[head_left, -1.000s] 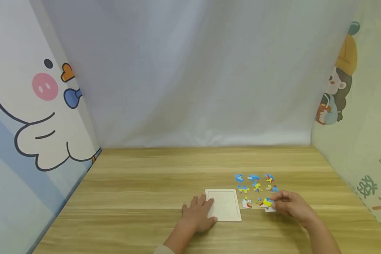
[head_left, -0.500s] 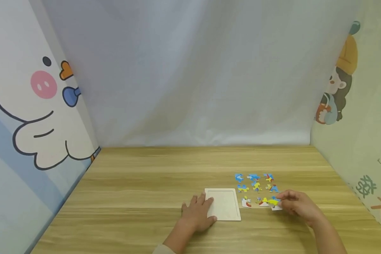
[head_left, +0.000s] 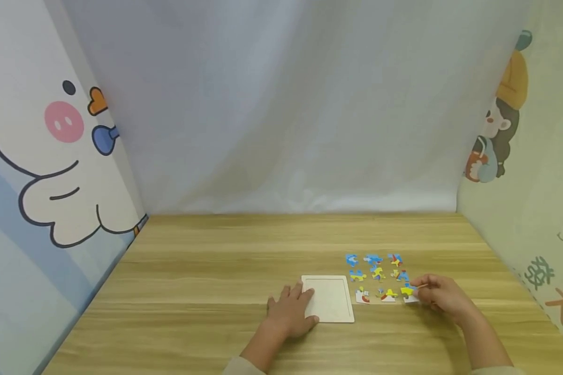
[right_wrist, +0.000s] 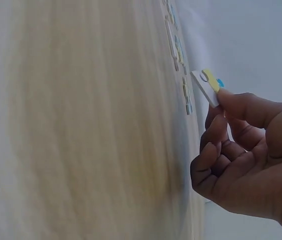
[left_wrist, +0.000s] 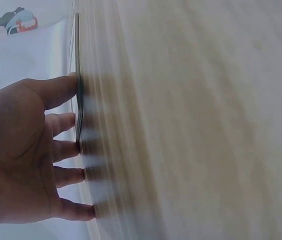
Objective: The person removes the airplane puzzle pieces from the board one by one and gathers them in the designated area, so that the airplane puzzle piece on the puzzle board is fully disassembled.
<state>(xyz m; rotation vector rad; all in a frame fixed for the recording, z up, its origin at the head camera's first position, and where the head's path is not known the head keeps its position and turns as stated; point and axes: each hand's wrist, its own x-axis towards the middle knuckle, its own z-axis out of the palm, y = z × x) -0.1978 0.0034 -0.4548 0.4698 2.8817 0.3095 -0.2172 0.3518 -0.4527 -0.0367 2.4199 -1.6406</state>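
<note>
My right hand pinches a jigsaw puzzle piece between thumb and fingertips at the right end of the nearest row of pieces. In the right wrist view this piece, white, yellow and blue, is held tilted above the table. My left hand lies with spread fingers on the left side of a pale, square puzzle tray. In the left wrist view the thumb and some fingertips of that hand meet the tray's thin edge. The tray's recess holds no pieces.
Several loose puzzle pieces lie in rough rows on the wooden table, just right of the tray. A pale curtain hangs behind the table. Cartoon-printed panels stand along both sides.
My right hand has moved slightly right with the pinched piece, away from the neighbouring piece in the nearest row. My left hand stays on the tray; the head view has shifted slightly.
</note>
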